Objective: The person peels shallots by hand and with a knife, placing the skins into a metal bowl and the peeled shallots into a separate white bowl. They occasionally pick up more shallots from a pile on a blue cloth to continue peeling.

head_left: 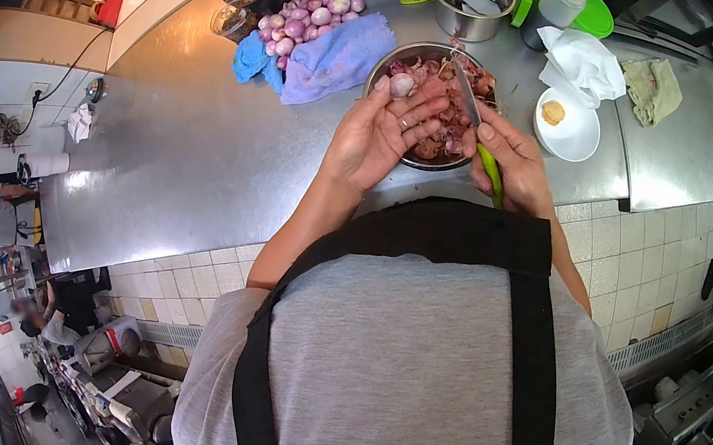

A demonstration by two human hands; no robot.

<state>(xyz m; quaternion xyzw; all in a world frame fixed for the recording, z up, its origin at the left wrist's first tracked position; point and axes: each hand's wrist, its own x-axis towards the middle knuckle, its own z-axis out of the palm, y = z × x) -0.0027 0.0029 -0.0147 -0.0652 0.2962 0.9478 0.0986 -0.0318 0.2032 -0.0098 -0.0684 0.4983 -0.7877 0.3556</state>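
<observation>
Upper centre, above a bowl (433, 167) of skins (434, 149): left hand (378, 136) palm up, fingers spread, a shallot (402, 86) by its thumb; right hand (519, 165) closed round a green-handled knife (490, 168), blade best angled off those fingers.

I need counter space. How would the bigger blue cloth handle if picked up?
The bigger blue cloth would probably sag, since it lies in soft folds. It looks light for its size, though I can't tell whether it's damp. The round onions crowding its edge might roll if it drags.
</observation>
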